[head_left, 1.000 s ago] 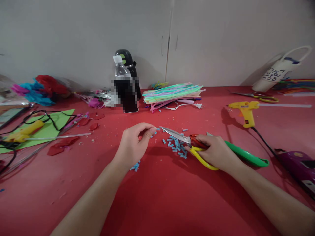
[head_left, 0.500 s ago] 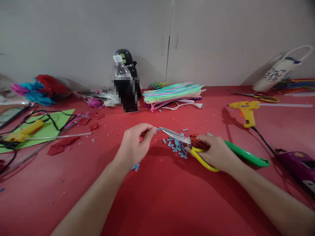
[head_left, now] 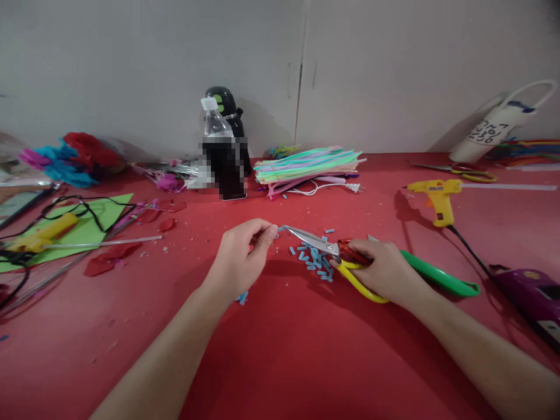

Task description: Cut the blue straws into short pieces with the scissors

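1. Scissors (head_left: 311, 239) with long silver metal blades, one red handle and one yellow loop handle: held in the right hand (head_left: 380, 267), fingers wrapped around the handles, tips pointing towards the left hand (head_left: 242, 251).
2. Thin light-blue fuzzy strip (head_left: 281, 228): pinched between thumb and forefinger of the left hand, short end poking out at the scissor tips; cannot tell whether caught between the blades or only touching.
3. Loose heap of short light-blue pieces (head_left: 317, 258): on the red bench (head_left: 289, 350), between both hands, nearer the right one, just beside and below the blades.
4. Small clump of similar blue bits (head_left: 243, 297): close to the left wrist, partly hidden behind it.
5. Curved green plastic handle (head_left: 440, 275): just right of the right hand, partly covered by the wrist.
6. Yellow glue gun (head_left: 440, 201) with clear glue stick (head_left: 507, 187): beyond and to the right of the right hand.
7. Pastel bundle of fuzzy stems (head_left: 306, 166): beyond both hands, well apart, with white plug (head_left: 353, 188) near the right end.
8. Bright green sheet (head_left: 118, 207) under another yellow glue gun (head_left: 46, 233): well left of the left hand.
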`<state>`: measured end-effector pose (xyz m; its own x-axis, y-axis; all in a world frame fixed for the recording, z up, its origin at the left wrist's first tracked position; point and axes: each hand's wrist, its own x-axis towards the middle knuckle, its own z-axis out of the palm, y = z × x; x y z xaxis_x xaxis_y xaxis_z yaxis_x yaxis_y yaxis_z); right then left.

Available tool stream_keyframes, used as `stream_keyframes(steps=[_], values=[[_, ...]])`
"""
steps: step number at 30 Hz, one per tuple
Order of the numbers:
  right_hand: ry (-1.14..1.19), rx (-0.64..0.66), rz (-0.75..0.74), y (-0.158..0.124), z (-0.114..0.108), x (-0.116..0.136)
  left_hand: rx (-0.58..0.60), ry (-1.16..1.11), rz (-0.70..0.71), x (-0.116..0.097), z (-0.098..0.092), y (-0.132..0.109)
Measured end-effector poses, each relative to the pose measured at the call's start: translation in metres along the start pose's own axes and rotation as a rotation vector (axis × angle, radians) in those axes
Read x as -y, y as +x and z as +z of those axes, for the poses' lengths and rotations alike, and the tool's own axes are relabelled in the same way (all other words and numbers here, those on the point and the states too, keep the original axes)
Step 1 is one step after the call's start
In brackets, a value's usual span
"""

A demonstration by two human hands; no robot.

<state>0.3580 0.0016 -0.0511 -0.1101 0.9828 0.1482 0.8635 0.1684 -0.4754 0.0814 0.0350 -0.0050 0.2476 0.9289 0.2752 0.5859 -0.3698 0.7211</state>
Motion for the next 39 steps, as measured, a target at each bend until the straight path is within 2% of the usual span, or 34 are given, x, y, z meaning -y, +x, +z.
stream_keyframes(steps=[17,39], values=[[0.024,0.038,0.008,-0.0016,-0.0014,0.0014,0.056,0.020,0.015,0.0006,-0.0025,0.0004],[0.076,0.040,0.002,-0.0025,-0.0033,0.0025,0.050,0.049,0.074,0.0002,-0.0030,0.0014]])
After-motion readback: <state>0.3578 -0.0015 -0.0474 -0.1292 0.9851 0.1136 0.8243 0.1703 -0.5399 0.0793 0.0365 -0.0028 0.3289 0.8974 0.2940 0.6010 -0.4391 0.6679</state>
